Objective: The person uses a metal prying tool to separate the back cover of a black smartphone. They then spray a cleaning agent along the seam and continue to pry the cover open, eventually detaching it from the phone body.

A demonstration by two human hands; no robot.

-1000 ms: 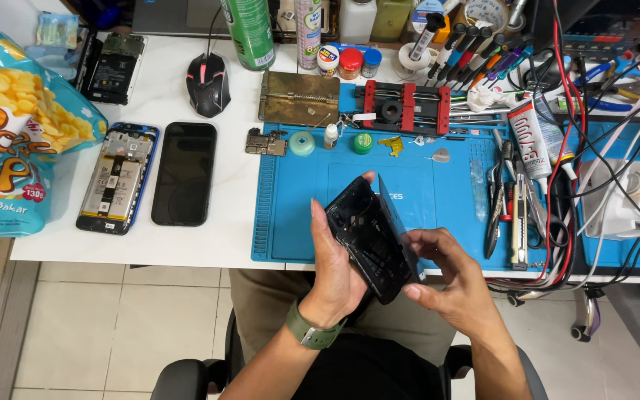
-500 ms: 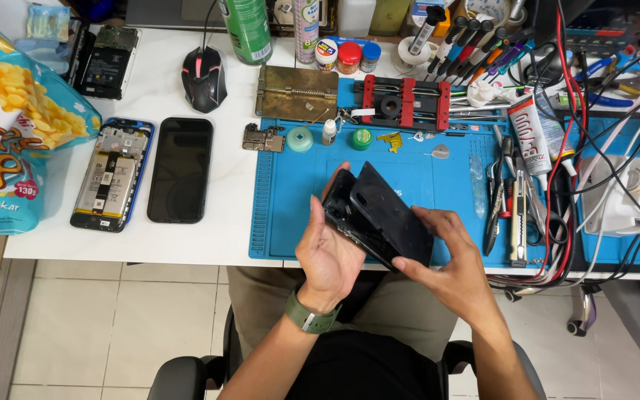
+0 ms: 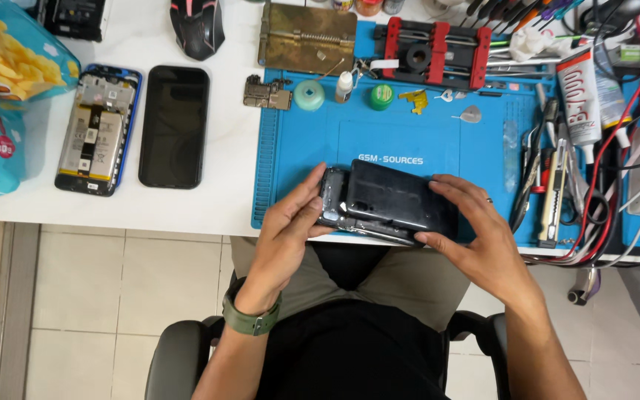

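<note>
A black phone (image 3: 390,200) lies flat and lengthwise at the front edge of the blue work mat (image 3: 409,141). Its glossy back cover sits shifted to the right, off the frame underneath. My left hand (image 3: 290,222) grips the phone's left end, fingers curled over it. On the right end, my right hand (image 3: 475,230) holds the cover, thumb below and fingers on top. A green watch is on my left wrist.
An opened blue phone (image 3: 98,130) and a black phone (image 3: 174,126) lie on the white table at left, beside a yellow snack bag (image 3: 1,89). A red clamp jig (image 3: 431,52), brass plate (image 3: 307,37), glue tube (image 3: 579,92) and tweezers (image 3: 550,170) lie along the mat's back and right.
The phone went from being held tilted up in the air to lying flat on the mat's front edge. Both hands came down with it and stay on its ends.
</note>
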